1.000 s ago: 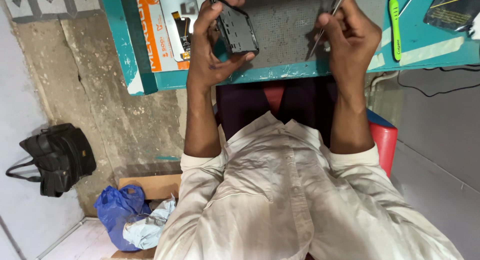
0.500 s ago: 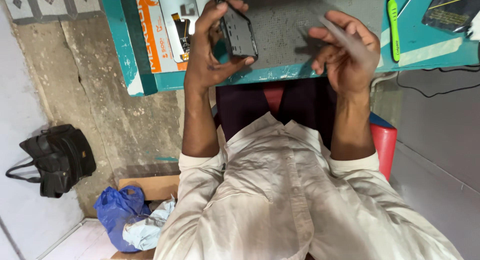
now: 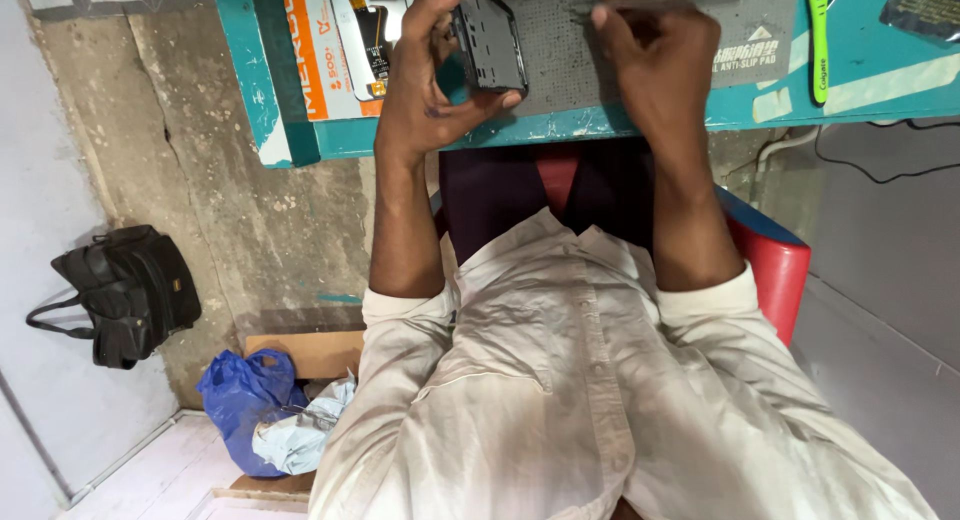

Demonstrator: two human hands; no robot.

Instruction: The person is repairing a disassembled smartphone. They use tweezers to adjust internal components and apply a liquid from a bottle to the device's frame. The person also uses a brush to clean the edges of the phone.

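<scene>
My left hand (image 3: 425,90) grips a dark phone frame (image 3: 488,40) at 12 o'clock, thumb under, fingers curled over its top edge, held above the grey mat (image 3: 600,70) on the teal bench (image 3: 880,75). My right hand (image 3: 655,55), approx 1 o'clock, pinches a thin metal tool (image 3: 650,0) w/ closed fingers. Green toothbrush (image 3: 818,35) lies at 2 o'clock.

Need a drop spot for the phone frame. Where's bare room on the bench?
Bare room: the grey mat between the right hand and the green toothbrush, and the teal bench top beyond the toothbrush. Crowded: the left end, where the left hand holds the phone frame by the orange-and-white box.
</scene>
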